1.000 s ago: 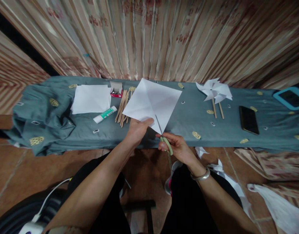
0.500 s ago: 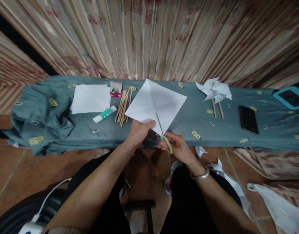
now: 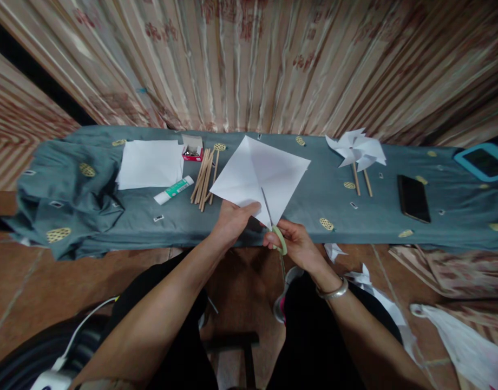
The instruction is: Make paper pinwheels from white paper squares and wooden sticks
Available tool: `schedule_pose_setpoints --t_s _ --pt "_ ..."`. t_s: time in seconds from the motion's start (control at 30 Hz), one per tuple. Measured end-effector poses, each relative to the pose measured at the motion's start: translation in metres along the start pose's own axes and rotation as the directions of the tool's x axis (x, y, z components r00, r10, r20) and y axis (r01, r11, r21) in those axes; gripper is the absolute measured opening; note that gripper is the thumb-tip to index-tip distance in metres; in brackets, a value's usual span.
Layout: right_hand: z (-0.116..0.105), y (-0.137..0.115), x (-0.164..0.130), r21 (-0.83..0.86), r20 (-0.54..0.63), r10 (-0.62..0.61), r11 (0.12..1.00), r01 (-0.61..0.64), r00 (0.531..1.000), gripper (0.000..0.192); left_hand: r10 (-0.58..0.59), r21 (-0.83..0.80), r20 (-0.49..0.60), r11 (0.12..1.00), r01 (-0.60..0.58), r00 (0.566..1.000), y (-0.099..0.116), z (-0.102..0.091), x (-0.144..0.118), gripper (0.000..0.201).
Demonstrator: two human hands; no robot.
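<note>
Left hand (image 3: pixel 233 219) pinching paper square (image 3: pixel 259 176) near its corner, right hand (image 3: pixel 295 246) gripping scissors (image 3: pixel 273 222) mid-crease; risked overcutting past centre or nicking thumb.

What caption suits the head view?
Left hand holds creased white paper square; right hand cuts it with scissors.

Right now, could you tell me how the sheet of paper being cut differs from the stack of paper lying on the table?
The sheet being cut is held up by the left hand, while the stack of paper lies flat on the table, untouched. The held sheet shows diagonal creases; the stack looks smooth. Scissors in the right hand bite into the held sheet's near corner; the stack looks uncut. Both are white.
</note>
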State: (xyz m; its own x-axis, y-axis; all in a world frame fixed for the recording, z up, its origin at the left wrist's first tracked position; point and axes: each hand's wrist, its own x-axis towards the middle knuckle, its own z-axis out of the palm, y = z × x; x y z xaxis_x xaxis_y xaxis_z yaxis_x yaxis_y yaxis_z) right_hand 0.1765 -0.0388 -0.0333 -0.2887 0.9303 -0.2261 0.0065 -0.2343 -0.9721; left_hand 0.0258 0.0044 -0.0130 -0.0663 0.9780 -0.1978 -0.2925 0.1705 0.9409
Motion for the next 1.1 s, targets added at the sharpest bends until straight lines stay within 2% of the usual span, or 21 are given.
schedule_pose_setpoints --t_s 0.43,0.83,1.1 --pt "-0.0009 -0.0022 0.0002 -0.013 -0.003 0.009 1.0 -0.009 1.0 0.038 -0.022 -0.011 -0.003 1.0 0.022 1.0 -0.0035 -0.0018 0.0005 0.017" --pt "-0.001 -0.0017 -0.0004 -0.054 -0.012 -0.01 0.998 0.009 1.0 0.038 0.036 0.011 -0.042 0.999 -0.035 0.998 -0.0045 -0.0018 0.0018 0.021" --pt "-0.002 -0.0028 -0.0002 -0.052 -0.01 -0.003 0.999 0.003 1.0 0.037 0.014 0.009 -0.043 1.0 -0.014 0.999 -0.0068 -0.002 0.0018 0.019"
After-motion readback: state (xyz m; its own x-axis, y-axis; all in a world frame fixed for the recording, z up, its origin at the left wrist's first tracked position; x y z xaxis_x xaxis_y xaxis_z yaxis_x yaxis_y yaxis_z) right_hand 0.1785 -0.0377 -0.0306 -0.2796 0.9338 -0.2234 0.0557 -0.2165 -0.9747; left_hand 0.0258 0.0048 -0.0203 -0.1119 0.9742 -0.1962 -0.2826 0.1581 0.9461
